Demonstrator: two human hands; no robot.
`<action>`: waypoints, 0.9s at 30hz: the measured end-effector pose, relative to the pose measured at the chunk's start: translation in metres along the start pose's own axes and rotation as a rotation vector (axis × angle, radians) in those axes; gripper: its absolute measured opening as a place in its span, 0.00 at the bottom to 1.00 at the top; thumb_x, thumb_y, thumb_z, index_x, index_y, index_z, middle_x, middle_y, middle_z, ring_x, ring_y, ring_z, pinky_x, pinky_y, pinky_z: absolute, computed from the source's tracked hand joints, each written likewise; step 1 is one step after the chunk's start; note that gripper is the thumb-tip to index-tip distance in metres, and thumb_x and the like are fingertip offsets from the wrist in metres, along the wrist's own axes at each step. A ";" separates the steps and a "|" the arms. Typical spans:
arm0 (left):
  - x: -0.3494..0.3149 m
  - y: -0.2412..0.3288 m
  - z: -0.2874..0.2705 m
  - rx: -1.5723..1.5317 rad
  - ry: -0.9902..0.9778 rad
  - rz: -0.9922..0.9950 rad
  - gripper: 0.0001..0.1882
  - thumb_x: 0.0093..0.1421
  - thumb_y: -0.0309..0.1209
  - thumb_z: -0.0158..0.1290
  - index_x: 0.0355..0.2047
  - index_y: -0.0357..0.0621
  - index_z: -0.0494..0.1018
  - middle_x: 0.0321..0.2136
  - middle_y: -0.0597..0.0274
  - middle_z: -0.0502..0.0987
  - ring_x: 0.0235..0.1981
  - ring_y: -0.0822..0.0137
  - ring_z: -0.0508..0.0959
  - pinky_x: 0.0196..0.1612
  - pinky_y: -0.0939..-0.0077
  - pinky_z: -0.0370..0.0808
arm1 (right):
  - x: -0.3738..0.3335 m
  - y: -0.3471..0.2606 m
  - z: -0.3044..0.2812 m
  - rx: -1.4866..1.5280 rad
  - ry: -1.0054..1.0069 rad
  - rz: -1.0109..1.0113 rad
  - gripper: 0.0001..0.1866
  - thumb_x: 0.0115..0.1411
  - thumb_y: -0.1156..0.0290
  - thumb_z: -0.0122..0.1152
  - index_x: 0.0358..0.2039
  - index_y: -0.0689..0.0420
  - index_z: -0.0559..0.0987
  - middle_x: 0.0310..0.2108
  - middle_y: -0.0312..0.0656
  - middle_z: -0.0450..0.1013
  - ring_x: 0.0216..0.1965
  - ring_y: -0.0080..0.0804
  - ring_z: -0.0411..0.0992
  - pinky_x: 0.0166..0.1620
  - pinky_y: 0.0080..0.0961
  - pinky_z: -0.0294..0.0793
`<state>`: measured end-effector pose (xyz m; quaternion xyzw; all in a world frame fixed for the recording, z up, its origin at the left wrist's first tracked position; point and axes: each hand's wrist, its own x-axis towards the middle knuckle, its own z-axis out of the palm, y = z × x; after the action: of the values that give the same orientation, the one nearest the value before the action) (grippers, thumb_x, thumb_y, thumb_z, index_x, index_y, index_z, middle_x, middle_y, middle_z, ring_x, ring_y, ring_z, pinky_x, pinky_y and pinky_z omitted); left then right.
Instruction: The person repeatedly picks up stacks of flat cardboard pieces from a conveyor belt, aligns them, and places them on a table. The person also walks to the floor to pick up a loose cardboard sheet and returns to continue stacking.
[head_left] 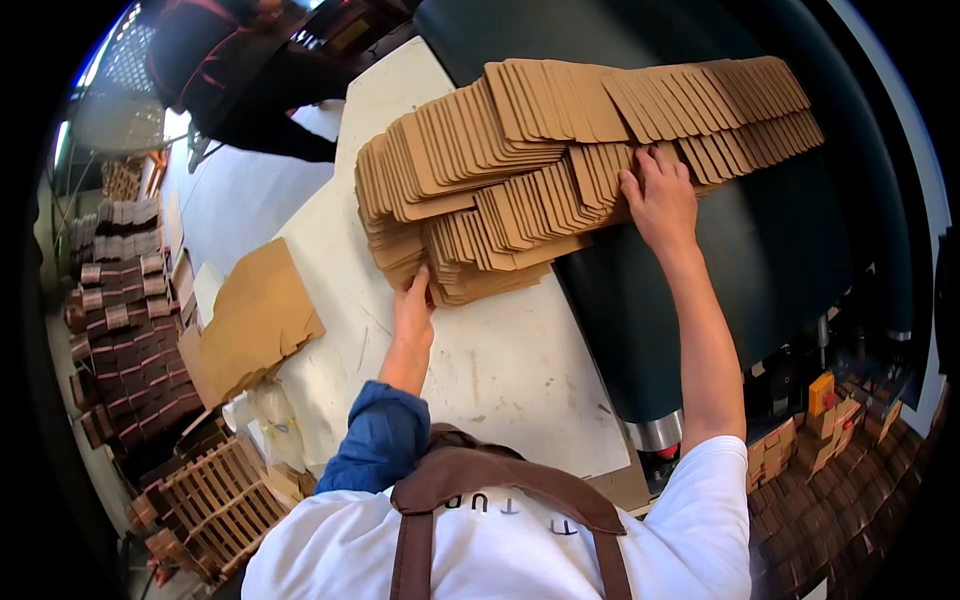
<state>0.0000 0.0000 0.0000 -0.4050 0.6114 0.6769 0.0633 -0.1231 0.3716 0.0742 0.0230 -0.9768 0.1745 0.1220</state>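
Long overlapping rows of flat brown cardboard blanks [540, 205] lie fanned out like shingles, one layer over another. They span a pale worktable and a dark green conveyor belt. My left hand [412, 310] is at the near left corner of the pile, its fingers closed on the edge of the lower blanks; some fingertips are hidden by cardboard. Farther right, my right hand [664, 200] rests on the near row with its fingers spread and bent over the blanks.
The white worktable [500, 385] meets the dark belt [690, 300] on its right. A loose cardboard sheet [255, 320] overlaps the table's left edge. Stacked cardboard bundles [130, 340] and a wooden pallet [220, 500] stand at left. Another person [240, 80] bends over at the far left.
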 end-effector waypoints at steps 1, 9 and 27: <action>-0.002 0.010 0.008 -0.051 -0.019 -0.098 0.26 0.57 0.46 0.56 0.51 0.45 0.65 0.45 0.62 0.73 0.45 0.67 0.73 0.46 0.66 0.72 | 0.002 0.003 -0.002 -0.007 0.016 -0.009 0.21 0.56 0.57 0.56 0.46 0.58 0.74 0.48 0.45 0.70 0.47 0.45 0.65 0.49 0.36 0.68; -0.009 0.011 0.025 -0.622 -0.294 -0.211 0.33 0.57 0.49 0.53 0.57 0.44 0.61 0.54 0.58 0.67 0.53 0.60 0.68 0.54 0.60 0.68 | 0.009 0.017 -0.015 0.097 0.021 -0.014 0.20 0.57 0.58 0.57 0.45 0.58 0.75 0.45 0.44 0.71 0.45 0.45 0.66 0.47 0.37 0.68; 0.000 0.039 -0.001 -0.633 -0.353 -0.178 0.37 0.58 0.52 0.51 0.59 0.41 0.58 0.57 0.57 0.64 0.57 0.59 0.65 0.59 0.60 0.64 | 0.006 -0.006 -0.010 0.243 0.113 -0.003 0.17 0.55 0.64 0.61 0.42 0.59 0.75 0.43 0.41 0.71 0.45 0.42 0.66 0.46 0.34 0.69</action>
<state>-0.0225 -0.0104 0.0303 -0.3332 0.3141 0.8836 0.0980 -0.1259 0.3695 0.0871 0.0293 -0.9400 0.2923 0.1734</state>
